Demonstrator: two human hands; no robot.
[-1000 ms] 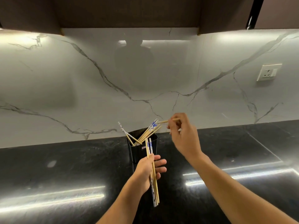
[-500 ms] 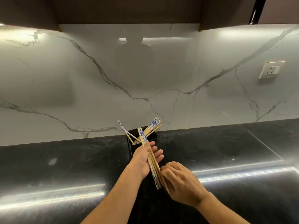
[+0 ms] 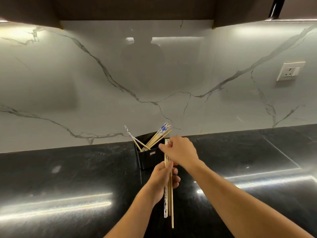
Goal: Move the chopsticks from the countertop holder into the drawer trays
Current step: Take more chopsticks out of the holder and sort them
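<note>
A black square holder (image 3: 148,157) stands on the dark countertop against the marble wall. Several bamboo chopsticks (image 3: 158,136) with blue-and-white ends lean out of it, most to the right, one to the left. My left hand (image 3: 163,181) grips a bundle of chopsticks (image 3: 169,203) held nearly upright in front of the holder, its lower ends hanging below the fist. My right hand (image 3: 180,152) is just above, fingers pinched on the top end of that bundle, to the right of the holder.
The glossy black countertop (image 3: 77,177) runs left and right with bright light reflections. A white wall socket (image 3: 290,71) sits on the marble backsplash at the right. Dark cabinets (image 3: 137,9) hang overhead. No drawer is in view.
My right hand carried a chopstick from the holder down to the bundle, then rose to its top end. The bundle in my left hand has grown and shifted right.
</note>
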